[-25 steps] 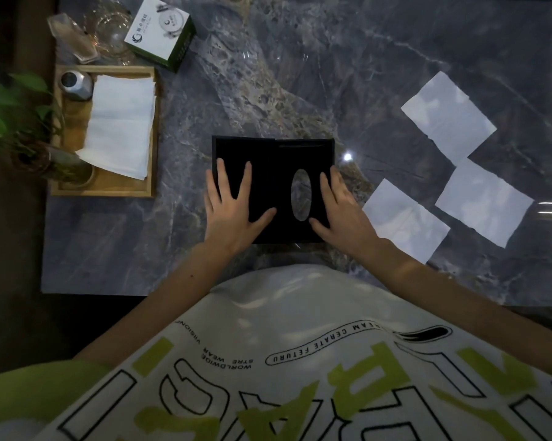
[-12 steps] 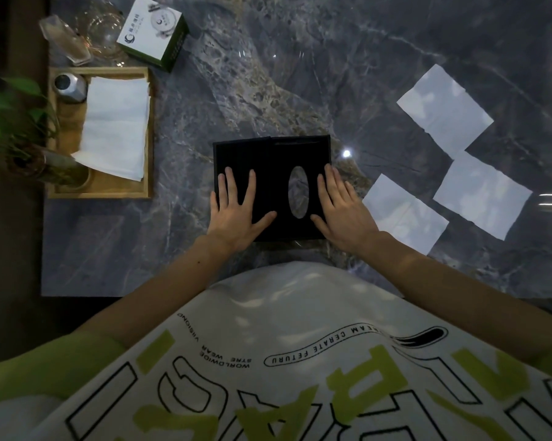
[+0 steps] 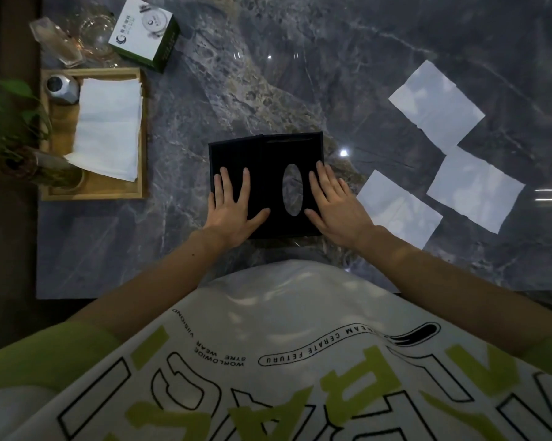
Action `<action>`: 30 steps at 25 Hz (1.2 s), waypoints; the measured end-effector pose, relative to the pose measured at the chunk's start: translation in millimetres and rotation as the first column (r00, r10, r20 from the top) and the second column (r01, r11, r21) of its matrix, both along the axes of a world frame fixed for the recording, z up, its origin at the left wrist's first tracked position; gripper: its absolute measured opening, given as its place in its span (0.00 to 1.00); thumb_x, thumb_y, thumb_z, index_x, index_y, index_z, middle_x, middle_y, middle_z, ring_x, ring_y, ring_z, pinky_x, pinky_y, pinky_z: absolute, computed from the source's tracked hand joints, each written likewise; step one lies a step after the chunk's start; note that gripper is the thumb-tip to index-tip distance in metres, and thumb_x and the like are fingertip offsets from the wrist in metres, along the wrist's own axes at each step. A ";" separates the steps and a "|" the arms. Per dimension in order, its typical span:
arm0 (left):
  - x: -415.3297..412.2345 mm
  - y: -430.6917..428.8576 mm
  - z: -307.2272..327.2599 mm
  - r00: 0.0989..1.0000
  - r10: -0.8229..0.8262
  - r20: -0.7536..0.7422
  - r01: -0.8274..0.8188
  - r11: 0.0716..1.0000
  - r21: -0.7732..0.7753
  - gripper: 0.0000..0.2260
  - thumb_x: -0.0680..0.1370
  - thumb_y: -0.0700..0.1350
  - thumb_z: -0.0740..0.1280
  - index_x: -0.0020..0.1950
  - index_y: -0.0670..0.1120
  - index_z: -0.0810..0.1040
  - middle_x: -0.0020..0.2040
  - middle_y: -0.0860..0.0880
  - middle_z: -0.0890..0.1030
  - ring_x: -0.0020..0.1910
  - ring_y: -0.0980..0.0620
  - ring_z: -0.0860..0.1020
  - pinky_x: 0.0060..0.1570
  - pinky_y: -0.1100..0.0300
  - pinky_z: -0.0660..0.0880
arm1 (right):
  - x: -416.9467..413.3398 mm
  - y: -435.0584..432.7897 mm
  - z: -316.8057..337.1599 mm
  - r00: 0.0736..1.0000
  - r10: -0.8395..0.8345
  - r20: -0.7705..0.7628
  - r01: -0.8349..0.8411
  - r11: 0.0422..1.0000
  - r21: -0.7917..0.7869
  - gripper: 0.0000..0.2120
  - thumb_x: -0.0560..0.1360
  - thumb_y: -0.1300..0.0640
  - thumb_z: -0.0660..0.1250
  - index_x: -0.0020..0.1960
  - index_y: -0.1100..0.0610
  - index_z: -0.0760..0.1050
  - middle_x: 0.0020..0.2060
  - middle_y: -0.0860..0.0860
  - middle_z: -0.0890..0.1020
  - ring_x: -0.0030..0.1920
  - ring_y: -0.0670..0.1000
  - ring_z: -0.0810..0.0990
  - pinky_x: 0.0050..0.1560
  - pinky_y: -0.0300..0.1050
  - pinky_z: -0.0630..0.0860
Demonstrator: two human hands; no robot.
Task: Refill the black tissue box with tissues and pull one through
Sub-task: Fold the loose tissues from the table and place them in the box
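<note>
The black tissue box (image 3: 268,160) lies flat on the dark marble table near its front edge, with an oval opening (image 3: 292,189) through which the marble shows. My left hand (image 3: 233,208) rests flat on the box's left part, fingers spread. My right hand (image 3: 335,205) lies flat at the box's right edge, fingers together and thumb out. Three white tissues lie spread on the table to the right: a near tissue (image 3: 399,208), a middle tissue (image 3: 475,189) and a far tissue (image 3: 435,106). A stack of white tissues (image 3: 109,128) sits in a wooden tray at the left.
The wooden tray (image 3: 144,138) also holds a small metal jar (image 3: 60,89). Behind it stand clear glassware (image 3: 74,39) and a white-and-green carton (image 3: 144,31). A potted plant (image 3: 10,138) stands at the far left edge. The table's front edge (image 3: 109,296) runs just before my body.
Both hands have slid slightly toward me on the box, from reaching further up its surface. The box stays in place.
</note>
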State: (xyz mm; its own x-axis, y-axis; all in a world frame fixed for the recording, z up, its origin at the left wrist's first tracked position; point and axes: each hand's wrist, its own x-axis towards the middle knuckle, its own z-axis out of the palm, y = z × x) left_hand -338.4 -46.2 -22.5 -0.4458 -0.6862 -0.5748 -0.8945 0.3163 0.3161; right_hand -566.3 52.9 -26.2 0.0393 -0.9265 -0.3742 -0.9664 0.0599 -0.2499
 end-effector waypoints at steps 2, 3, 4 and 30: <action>-1.7 1.9 2.8 0.999 0.020 -0.031 -0.021 1.000 -0.018 0.40 0.77 0.66 0.56 0.78 0.54 0.34 0.77 0.39 0.33 0.77 0.39 0.34 0.75 0.42 0.41 | -1.3 -0.1 2.2 0.997 -0.035 0.068 0.036 0.999 -0.016 0.34 0.81 0.46 0.54 0.79 0.60 0.45 0.79 0.58 0.47 0.79 0.56 0.46 0.77 0.57 0.53; -4.0 4.1 4.8 0.998 0.025 -0.054 -0.027 0.999 -0.041 0.40 0.78 0.65 0.56 0.78 0.52 0.36 0.78 0.38 0.34 0.77 0.39 0.36 0.75 0.42 0.42 | -2.6 0.8 4.6 0.992 -0.059 0.108 0.063 0.998 -0.031 0.33 0.82 0.47 0.55 0.79 0.59 0.44 0.79 0.58 0.48 0.79 0.56 0.47 0.77 0.56 0.53; -7.5 7.2 6.7 0.996 0.022 -0.081 -0.028 0.997 -0.075 0.39 0.78 0.64 0.57 0.79 0.51 0.39 0.78 0.38 0.36 0.78 0.39 0.38 0.76 0.43 0.43 | -5.5 2.9 6.4 0.985 -0.089 0.149 0.098 0.994 -0.053 0.33 0.81 0.48 0.55 0.79 0.59 0.45 0.79 0.58 0.49 0.79 0.56 0.49 0.77 0.56 0.54; -220.9 150.7 -23.0 0.891 0.288 -0.352 -0.269 0.958 0.104 0.31 0.68 0.53 0.76 0.67 0.46 0.69 0.66 0.45 0.70 0.65 0.45 0.70 0.63 0.48 0.71 | -167.2 103.2 -17.2 0.885 -0.413 0.215 0.424 0.906 -0.005 0.26 0.80 0.51 0.62 0.75 0.54 0.61 0.71 0.57 0.69 0.68 0.58 0.70 0.69 0.53 0.70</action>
State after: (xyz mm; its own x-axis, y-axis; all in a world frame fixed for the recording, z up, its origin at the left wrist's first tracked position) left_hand -559.3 104.6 -45.4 -0.4237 -0.7867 -0.4489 -0.7656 0.0462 0.6417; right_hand -733.4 156.1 -43.5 -0.2858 -0.8912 -0.3522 -0.7817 0.4294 -0.4522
